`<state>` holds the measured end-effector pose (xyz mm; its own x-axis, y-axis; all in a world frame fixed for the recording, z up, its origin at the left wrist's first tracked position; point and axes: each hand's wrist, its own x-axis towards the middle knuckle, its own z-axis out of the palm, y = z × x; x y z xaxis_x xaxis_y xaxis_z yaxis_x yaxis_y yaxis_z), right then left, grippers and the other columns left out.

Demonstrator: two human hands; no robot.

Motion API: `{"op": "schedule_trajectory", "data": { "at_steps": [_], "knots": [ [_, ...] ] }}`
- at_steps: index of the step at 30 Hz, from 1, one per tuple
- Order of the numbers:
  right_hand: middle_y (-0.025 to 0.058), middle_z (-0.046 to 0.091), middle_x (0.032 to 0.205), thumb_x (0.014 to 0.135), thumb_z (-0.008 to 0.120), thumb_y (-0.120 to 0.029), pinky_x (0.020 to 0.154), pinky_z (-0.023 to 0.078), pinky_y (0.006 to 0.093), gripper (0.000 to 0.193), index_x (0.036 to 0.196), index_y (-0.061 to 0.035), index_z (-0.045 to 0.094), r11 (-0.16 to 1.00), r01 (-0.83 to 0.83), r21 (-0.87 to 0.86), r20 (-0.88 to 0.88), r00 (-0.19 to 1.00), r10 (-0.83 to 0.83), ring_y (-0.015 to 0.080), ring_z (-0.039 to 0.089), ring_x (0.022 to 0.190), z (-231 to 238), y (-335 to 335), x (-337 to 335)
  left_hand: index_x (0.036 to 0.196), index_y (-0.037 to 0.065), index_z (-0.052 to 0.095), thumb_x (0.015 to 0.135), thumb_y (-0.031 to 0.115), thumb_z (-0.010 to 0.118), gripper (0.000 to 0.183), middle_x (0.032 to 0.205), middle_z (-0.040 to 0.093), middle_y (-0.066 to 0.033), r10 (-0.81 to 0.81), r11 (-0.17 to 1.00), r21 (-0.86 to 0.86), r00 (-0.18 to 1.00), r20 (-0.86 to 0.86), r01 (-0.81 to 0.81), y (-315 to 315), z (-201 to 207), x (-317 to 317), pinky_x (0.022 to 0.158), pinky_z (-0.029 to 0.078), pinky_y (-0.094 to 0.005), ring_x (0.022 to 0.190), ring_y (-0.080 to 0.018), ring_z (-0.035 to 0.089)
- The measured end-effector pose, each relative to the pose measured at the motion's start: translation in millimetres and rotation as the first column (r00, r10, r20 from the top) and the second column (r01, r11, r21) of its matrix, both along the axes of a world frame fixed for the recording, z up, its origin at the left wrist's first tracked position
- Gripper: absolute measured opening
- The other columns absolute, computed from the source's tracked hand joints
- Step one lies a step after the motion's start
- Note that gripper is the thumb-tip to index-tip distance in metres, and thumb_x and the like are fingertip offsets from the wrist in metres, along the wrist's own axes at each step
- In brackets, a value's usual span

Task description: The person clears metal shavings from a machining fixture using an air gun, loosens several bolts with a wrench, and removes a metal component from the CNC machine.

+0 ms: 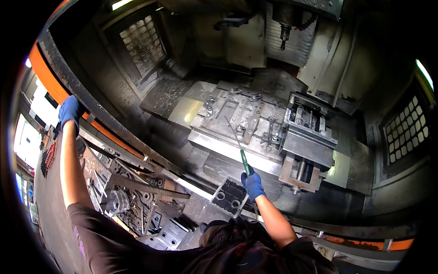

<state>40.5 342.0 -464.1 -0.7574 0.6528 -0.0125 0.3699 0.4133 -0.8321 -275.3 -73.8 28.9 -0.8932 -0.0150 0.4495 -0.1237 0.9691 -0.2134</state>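
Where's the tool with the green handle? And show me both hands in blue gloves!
Green-handled tool (245, 161): head view, on its handle.
Left hand (70, 111): head view, gloved middle.
Right hand (253, 184): head view, gloved middle.

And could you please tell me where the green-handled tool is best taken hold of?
Probably by its green handle, coming from the person's side: that thicker part slants back toward the wearer, while the thin rod points away. The right hand grips the handle's near end.

Left arm (74, 169) out long, forward-left; left hand (70, 111) blue-gloved, its curl partly hidden. Right forearm (276, 219) slants forward, inward; right hand (253, 184) blue-gloved, clenched.
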Motion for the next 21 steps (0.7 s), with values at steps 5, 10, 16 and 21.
{"op": "schedule_trajectory", "data": {
  "at_steps": [5, 10, 16, 21],
  "knots": [
    [0.0188, 0.064, 0.083, 0.078, 0.067, -0.019, 0.066, 0.05, 0.0375, 0.045, 0.121, -0.0095, 0.056, 1.0, -0.018, -0.016, -0.04, 0.999, 0.017, 0.0314, 0.061, 0.069, -7, -11, 15, 0.094, 0.004, 0.068, 0.081, 0.034, 0.054, 0.036, 0.098, 0.065, -0.0227, -0.015, 0.993, 0.114, 1.0, -0.027, 0.018, 6, 2, -4, 0.077, 0.048, -0.0452, 0.097, -0.0396, 0.062],
    [0.0178, 0.063, 0.079, 0.08, 0.065, -0.018, 0.062, 0.049, 0.0379, 0.041, 0.119, -0.0096, 0.058, 0.998, -0.027, -0.051, 0.018, 0.999, 0.028, 0.032, 0.06, 0.065, 39, -27, 7, 0.091, 0.003, 0.069, 0.079, 0.028, 0.058, 0.03, 0.094, 0.066, -0.0229, -0.049, 0.998, 0.041, 0.998, -0.04, 0.051, 13, 3, 10, 0.073, 0.048, -0.0451, 0.092, -0.04, 0.063],
    [0.0163, 0.062, 0.075, 0.08, 0.065, -0.017, 0.059, 0.047, 0.0378, 0.041, 0.12, -0.0091, 0.057, 0.993, -0.042, 0.11, -0.087, 0.995, 0.052, 0.0294, 0.057, 0.061, 29, -47, -4, 0.084, 0.006, 0.072, 0.076, 0.02, 0.061, 0.019, 0.089, 0.067, -0.0206, -0.096, 0.995, -0.006, 0.994, -0.043, 0.095, 8, 3, 12, 0.071, 0.05, -0.0439, 0.087, -0.0368, 0.065],
    [0.0125, 0.061, 0.071, 0.081, 0.065, -0.017, 0.056, 0.046, 0.0351, 0.04, 0.12, -0.0107, 0.057, 0.994, 0.041, -0.099, -0.069, 0.996, -0.048, 0.0218, 0.055, 0.056, 17, -68, 13, 0.077, 0.008, 0.073, 0.072, 0.018, 0.062, 0.016, 0.085, 0.067, -0.0196, -0.174, 0.985, -0.028, 0.982, -0.073, 0.172, 7, 1, 15, 0.069, 0.05, -0.0427, 0.082, -0.0369, 0.065]
  ]
}}
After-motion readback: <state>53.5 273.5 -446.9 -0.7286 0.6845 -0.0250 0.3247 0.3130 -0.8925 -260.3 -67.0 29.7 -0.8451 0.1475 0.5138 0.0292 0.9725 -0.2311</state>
